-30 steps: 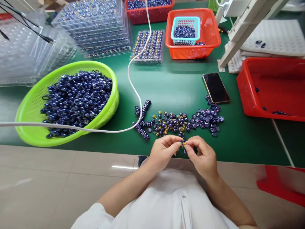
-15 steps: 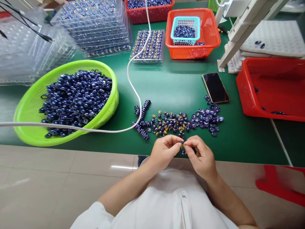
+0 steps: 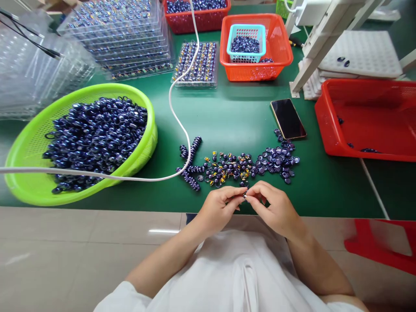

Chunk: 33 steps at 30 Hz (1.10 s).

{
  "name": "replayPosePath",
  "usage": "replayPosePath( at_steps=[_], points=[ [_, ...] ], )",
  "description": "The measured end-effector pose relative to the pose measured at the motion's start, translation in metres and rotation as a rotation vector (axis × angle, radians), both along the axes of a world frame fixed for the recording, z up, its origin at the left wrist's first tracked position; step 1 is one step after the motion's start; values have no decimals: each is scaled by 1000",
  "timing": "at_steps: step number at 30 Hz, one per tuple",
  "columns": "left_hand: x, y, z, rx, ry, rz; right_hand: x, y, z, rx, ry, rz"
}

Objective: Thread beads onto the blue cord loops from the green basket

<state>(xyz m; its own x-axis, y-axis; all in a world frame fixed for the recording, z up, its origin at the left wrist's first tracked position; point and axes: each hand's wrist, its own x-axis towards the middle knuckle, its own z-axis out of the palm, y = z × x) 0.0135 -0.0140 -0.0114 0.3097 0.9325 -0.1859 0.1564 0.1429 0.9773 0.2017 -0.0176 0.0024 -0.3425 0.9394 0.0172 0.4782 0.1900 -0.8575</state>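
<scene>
Near the table's front edge, my left hand (image 3: 218,207) and my right hand (image 3: 272,207) meet fingertip to fingertip. Both pinch a small dark glossy piece (image 3: 245,195), mostly hidden by the fingers. Just beyond the hands lies a spread of dark beads with yellow parts (image 3: 229,168). To its right is a heap of flat, shiny dark oval pieces (image 3: 276,160). On its left, dark pieces lie lined up in touching rows (image 3: 195,169). A lime green basket (image 3: 151,143) at the left holds a big pile of dark glossy looped pieces (image 3: 100,138).
A white cable (image 3: 175,117) crosses the table and the basket. A phone (image 3: 288,119) lies beyond the oval pieces. Red bin (image 3: 338,145), orange basket (image 3: 256,71), stacked clear trays (image 3: 136,52) and a metal post (image 3: 312,60) stand around the back and right.
The view has shifted slightly, so the table things sit a little farther left. Both hands stay together, fingers slightly repositioned on the small piece; its yellow bit no longer shows.
</scene>
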Motion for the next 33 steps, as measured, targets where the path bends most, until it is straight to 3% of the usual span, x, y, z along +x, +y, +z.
replayPosePath(
  at_steps=[10, 15, 20, 23, 27, 30, 33],
  points=[
    [-1, -4, -1, 62, -29, 79, -4, 4, 1, -309, 139, -167],
    [1, -4, 1, -20, -41, 125, -4, 3, -3, -355, 199, -171],
    [2, -5, -1, 10, -43, 137, -4, -1, -9, -364, 221, -186],
    [3, -5, 0, 9, -49, 149, -6, -3, -10, -327, 211, -190],
    [2, -2, 3, -184, -175, 146, -6, -6, -13, -231, 205, -157],
    [-1, 2, 4, -326, -298, 175, -2, -8, -18, -68, 247, -122],
    [-3, 6, 5, -445, -401, 220, 4, -11, -24, 170, 250, 15]
  ],
)
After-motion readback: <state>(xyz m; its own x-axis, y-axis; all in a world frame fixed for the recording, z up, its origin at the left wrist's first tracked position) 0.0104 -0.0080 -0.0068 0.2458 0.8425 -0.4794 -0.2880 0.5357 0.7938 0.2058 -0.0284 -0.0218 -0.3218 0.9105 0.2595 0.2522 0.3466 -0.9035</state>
